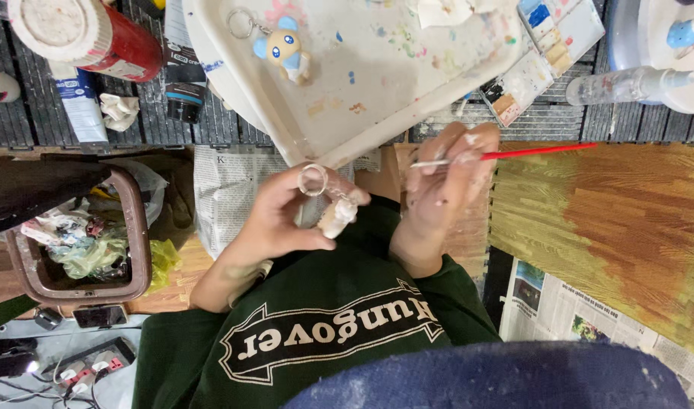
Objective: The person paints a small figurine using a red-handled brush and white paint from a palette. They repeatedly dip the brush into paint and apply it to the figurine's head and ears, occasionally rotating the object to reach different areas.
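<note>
Nearest the lens, a dark blue cloth shape [498,375] fills the 5 o'clock corner, cut off by the frame, so what it is cannot be told. Just above it lies the green shirt [324,333] of the person; its print I leave unread.

At the centre the left hand [286,220] is closed around a small pale unpainted figurine [337,216] with a metal key ring [313,179] on top; fingers hide most of the figure. Just beside it toward 3 o'clock, the right hand [445,189] pinches a thin red-handled paintbrush [528,153], whose bristle end is hard to make out against the fingers.

At 12 o'clock a paint-spattered white tray [407,68] carries a finished blue and yellow figurine [286,49] with its own ring. A watercolour palette [544,53] sits at 1 o'clock, and a clear spray bottle [627,85] toward 2 o'clock. A red can [97,34] stands at 11 o'clock, partly cut off. A brown bin [82,235] stuffed with crumpled waste sits at 9 o'clock. Newspaper [229,193] lies under the left hand, half hidden.
</note>
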